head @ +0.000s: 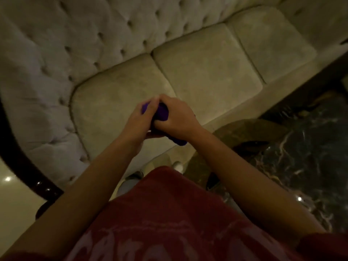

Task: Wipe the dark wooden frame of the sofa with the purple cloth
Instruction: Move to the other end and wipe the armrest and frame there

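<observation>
A bunched purple cloth (162, 113) is held between both hands above the left seat cushion (113, 102) of a cream tufted sofa. My left hand (140, 119) grips its left side, fingers over the top. My right hand (176, 119) closes around its right side, and a purple end hangs out below the wrist. The sofa's dark wooden frame (20, 162) curves along the left armrest at the lower left, away from the hands. Another dark strip of frame (305, 80) runs under the seat front at the right.
The tufted backrest (79, 38) fills the upper left. A dark marble-topped table (301, 159) stands close at the right, in front of the sofa. Pale glossy floor (11, 194) shows at the lower left. My red shirt fills the bottom of the view.
</observation>
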